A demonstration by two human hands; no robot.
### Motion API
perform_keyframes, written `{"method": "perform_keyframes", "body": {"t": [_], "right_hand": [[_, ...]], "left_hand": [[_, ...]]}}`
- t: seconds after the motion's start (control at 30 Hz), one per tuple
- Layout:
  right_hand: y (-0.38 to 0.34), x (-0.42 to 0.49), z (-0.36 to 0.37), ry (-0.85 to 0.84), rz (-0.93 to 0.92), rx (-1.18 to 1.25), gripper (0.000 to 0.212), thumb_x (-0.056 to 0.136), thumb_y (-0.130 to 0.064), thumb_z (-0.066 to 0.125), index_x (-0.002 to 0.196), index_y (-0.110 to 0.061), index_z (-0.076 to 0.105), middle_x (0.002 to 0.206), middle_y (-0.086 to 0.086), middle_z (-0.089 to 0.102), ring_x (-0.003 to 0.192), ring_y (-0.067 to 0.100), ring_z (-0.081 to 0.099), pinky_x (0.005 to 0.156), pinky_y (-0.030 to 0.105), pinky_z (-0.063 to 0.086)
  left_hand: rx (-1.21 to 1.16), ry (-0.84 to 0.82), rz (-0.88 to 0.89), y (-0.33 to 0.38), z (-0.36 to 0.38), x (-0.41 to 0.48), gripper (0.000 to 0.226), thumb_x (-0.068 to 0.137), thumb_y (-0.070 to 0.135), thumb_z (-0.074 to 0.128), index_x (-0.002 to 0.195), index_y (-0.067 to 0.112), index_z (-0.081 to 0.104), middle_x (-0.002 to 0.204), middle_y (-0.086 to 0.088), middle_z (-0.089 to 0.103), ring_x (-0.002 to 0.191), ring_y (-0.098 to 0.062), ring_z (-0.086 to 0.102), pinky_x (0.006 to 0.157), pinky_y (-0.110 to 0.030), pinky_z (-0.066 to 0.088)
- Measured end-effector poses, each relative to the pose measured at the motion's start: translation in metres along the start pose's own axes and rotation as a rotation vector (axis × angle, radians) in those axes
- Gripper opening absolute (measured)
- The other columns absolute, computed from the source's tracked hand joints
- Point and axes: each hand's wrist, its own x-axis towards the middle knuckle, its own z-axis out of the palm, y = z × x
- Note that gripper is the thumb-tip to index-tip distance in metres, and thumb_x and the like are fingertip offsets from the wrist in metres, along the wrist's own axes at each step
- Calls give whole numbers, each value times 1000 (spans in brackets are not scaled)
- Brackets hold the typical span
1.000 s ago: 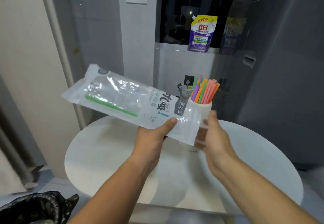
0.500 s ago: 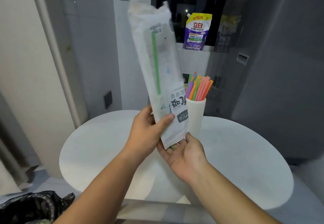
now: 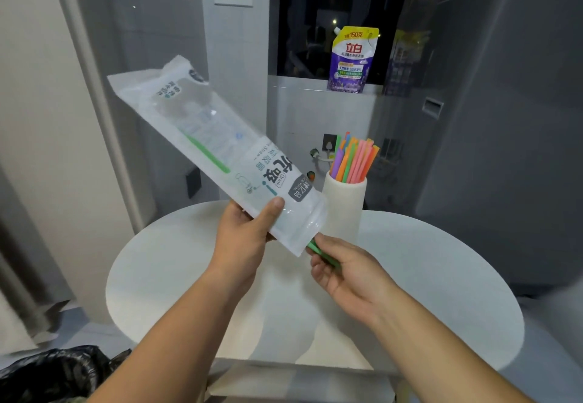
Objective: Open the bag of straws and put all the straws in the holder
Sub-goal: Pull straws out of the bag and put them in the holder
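- Between the thumb and fingers of your left hand (image 3: 249, 238) sits the lower end of the long clear plastic bag (image 3: 220, 150) with white printed panels. Your thumb presses flat across its front, and the other fingers reach behind it, mostly hidden.
- Up from that grip the bag slants toward the upper left. Its sealed end is highest and its open mouth lowest, right at your right fingertips.
- At that mouth your right hand (image 3: 344, 276) grips the thin green plastic straw (image 3: 315, 249), fingers curled round the short length poking out.
- Above your left thumb, a green length shows through the clear film, in line with the end you hold. The printed panel hides the stretch between.
- Just beyond your right fingertips stands the white cylindrical holder (image 3: 344, 207), upright on the round white table (image 3: 441, 276), its left edge behind the bag's lower corner.
- Out of the holder's top fans a bunch of coloured plastic straws (image 3: 355, 160): orange, pink, green, purple and blue.
- Well beyond both hands, a purple and yellow detergent pouch (image 3: 351, 59) stands on a ledge.
- Below and left of your left forearm lies a black bin bag (image 3: 53, 374).
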Motion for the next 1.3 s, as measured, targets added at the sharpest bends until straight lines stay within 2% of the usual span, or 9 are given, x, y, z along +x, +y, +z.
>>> {"method": "perform_keyframes", "body": {"t": [0.17, 0.27, 0.47, 0.57, 0.63, 0.8, 1.07, 1.17, 1.3], "right_hand": [[-14, -1, -4, -9, -76, 85, 5, 88, 8, 63, 92, 7, 67, 77, 14, 71, 62, 16, 68, 59, 22, 59], [-27, -3, -5, 35, -144, 179, 5, 90, 8, 61, 90, 4, 65, 74, 12, 69, 60, 15, 67, 60, 22, 60], [-42, -8, -5, 34, -176, 422, 4, 89, 3, 63, 92, 1, 65, 81, 11, 67, 72, 16, 61, 58, 21, 58], [-36, -6, -3, 19, -208, 356, 7, 91, 1, 62, 96, 0, 66, 81, 9, 69, 68, 14, 63, 58, 21, 57], [-33, -4, -1, 30, -230, 325, 8, 92, 0, 62, 98, 1, 67, 80, 8, 70, 65, 13, 64, 60, 21, 58], [-34, -2, -1, -5, -226, 393, 12, 91, -1, 63, 102, 1, 68, 91, 11, 73, 78, 16, 67, 67, 22, 59], [-37, -5, -2, 139, -328, 252, 15, 99, -15, 59, 99, -2, 65, 76, 8, 69, 70, 15, 67, 65, 26, 60], [-36, -6, 1, 120, -349, 229, 13, 98, -14, 60, 100, -2, 65, 79, 8, 68, 72, 16, 66, 69, 26, 61], [-32, -7, 7, 88, -403, 128, 10, 95, -9, 62, 95, -1, 68, 75, 5, 67, 68, 13, 66, 72, 24, 61]], "left_hand": [[-149, 22, -37, 1, -2, 2, 38, 99, 10, 62, 137, 7, 59, 129, -12, 72, 117, -28, 70, 89, -39, 60], [-223, 56, -67, 3, -3, 3, 40, 99, 14, 62, 139, 11, 59, 131, -9, 72, 117, -24, 70, 85, -35, 61], [-357, 140, -158, 3, 1, 4, 36, 99, 11, 62, 135, 11, 63, 127, -5, 74, 110, -19, 73, 76, -31, 62], [-416, 149, -184, 2, 5, 2, 34, 98, 8, 63, 132, 10, 65, 123, -6, 76, 97, -16, 76, 69, -27, 61], [-414, 128, -166, 2, 6, 1, 33, 97, 7, 63, 130, 11, 65, 124, -7, 75, 102, -17, 75, 72, -28, 62], [-372, 55, -156, 1, 8, -3, 35, 92, 9, 66, 127, 11, 67, 125, -8, 75, 108, -19, 74, 78, -29, 61], [-467, 86, -169, 1, 8, -2, 36, 95, 5, 64, 129, 17, 66, 119, -3, 76, 99, -14, 75, 75, -29, 63], [-489, 105, -187, 1, 10, -2, 32, 96, 4, 63, 125, 19, 67, 117, -1, 77, 97, -14, 76, 80, -31, 63], [-529, 108, -219, 0, 14, -3, 28, 97, 4, 62, 120, 18, 68, 111, 1, 79, 93, -12, 77, 79, -28, 63]]}}
